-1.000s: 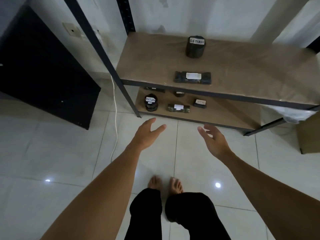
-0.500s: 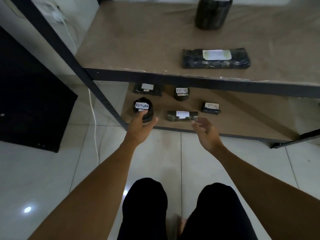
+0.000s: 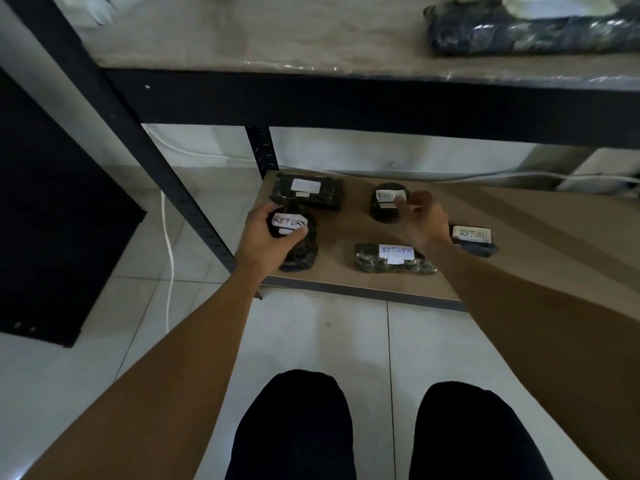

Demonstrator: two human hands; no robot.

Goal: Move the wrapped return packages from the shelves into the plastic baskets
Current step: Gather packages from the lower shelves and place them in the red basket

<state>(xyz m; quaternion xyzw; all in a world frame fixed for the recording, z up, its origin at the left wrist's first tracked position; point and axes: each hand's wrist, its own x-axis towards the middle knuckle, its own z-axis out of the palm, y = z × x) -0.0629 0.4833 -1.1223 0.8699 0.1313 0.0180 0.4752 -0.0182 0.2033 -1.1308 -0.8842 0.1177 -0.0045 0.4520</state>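
Several dark wrapped packages with white RETURN labels lie on the bottom shelf [image 3: 540,244]. My left hand [image 3: 265,237] wraps around the top of a round package [image 3: 299,244] at the shelf's front left corner. My right hand [image 3: 420,220] reaches with fingers apart to a second round package [image 3: 386,202] further back, its fingertips at the label. A flat package [image 3: 306,190] lies behind the left one. A long package [image 3: 393,259] lies at the front under my right wrist. A small boxy package [image 3: 474,239] sits to the right. No basket is in view.
The upper shelf [image 3: 277,39] overhangs close above, with another long wrapped package [image 3: 530,27] at its right. A black upright post [image 3: 138,140] stands left of my left hand. A black cabinet [image 3: 52,216] and a white cable [image 3: 168,244] are at the left. My knees are below.
I have crouched closer to the bottom shelf. My left hand has closed over the front round package, and my right hand has passed over the long package to the back round one.
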